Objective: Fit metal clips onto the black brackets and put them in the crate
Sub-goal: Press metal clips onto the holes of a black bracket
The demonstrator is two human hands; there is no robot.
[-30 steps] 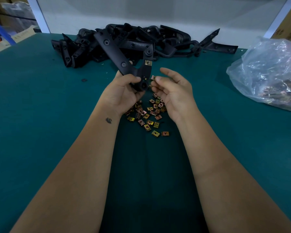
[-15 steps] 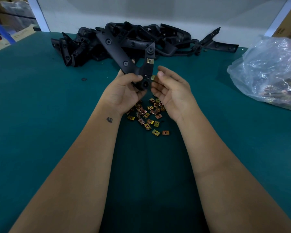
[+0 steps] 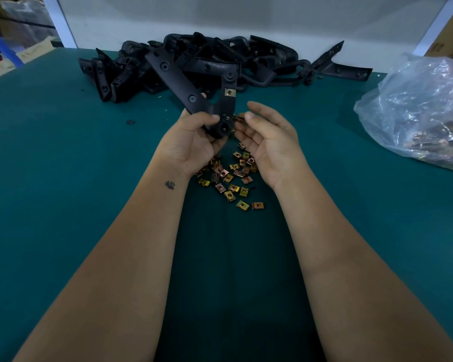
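Gripping matte V-shaped black bracket w/ left hand, brass-tone clip beside.

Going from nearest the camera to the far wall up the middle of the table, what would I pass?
Loose clips → left hand gripping a bracket → bracket pile.

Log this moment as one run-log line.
left hand: grips bracket | right hand: pinches clip at bracket | one clip fitted
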